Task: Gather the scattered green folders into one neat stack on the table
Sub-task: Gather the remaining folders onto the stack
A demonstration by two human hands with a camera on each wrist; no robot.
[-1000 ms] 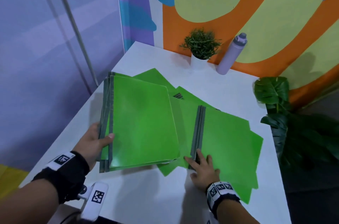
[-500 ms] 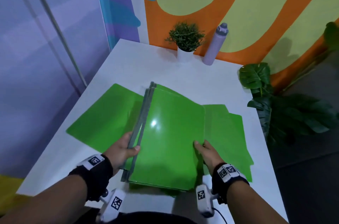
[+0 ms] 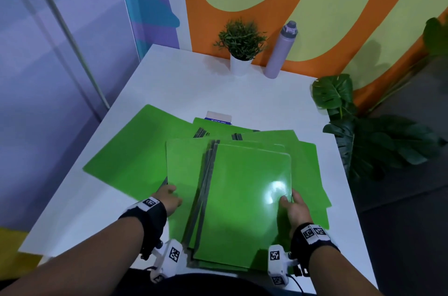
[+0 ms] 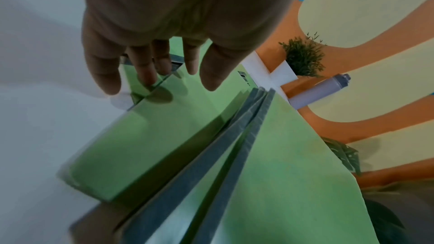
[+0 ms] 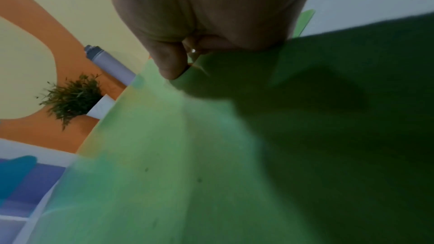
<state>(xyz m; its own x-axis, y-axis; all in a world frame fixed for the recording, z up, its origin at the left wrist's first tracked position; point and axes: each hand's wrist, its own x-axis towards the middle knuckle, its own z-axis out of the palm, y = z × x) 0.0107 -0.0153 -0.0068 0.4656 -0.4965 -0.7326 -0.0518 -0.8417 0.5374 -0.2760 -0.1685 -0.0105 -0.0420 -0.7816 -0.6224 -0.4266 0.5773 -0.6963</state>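
Stack [image 3: 244, 201] of green folders sits at the near edge of the tabletop [image 3: 169, 82], slightly overhanging toward the person, grey spines fanned on its left side. Right hand [image 3: 294, 208] grips the stack's right edge, thumb on top of the glossy cover, fingers curled under, per right wrist view. Left hand [image 3: 169, 198] lies w/ fingers fairly straight on a single folder [image 3: 181, 174] just left of the spines; not clamped round anything, so it reads as relaxed/pressing. More loose folders [image 3: 135, 150] spread out toward the left edge and behind the stack; another [image 3: 310, 174] pokes out from under on the right. A white box [image 3: 219, 116] peeks out behind the pile. Plant [image 3: 241, 41] and bottle [image 3: 281, 50] stand at the far edge, well apart from the work.

Handling, my read: thin plastic covers, light, bendy, v. slippery on each other, so the pile probably slides and fans if tilted. Spines look like the stiffest part and give a straight edge to square against. Best hold likely both long edges, thumbs on top and fingers beneath, then tap spines on the tabletop to align. Single sheets prob. easier to drag flat w/ fingertips than to pinch up.
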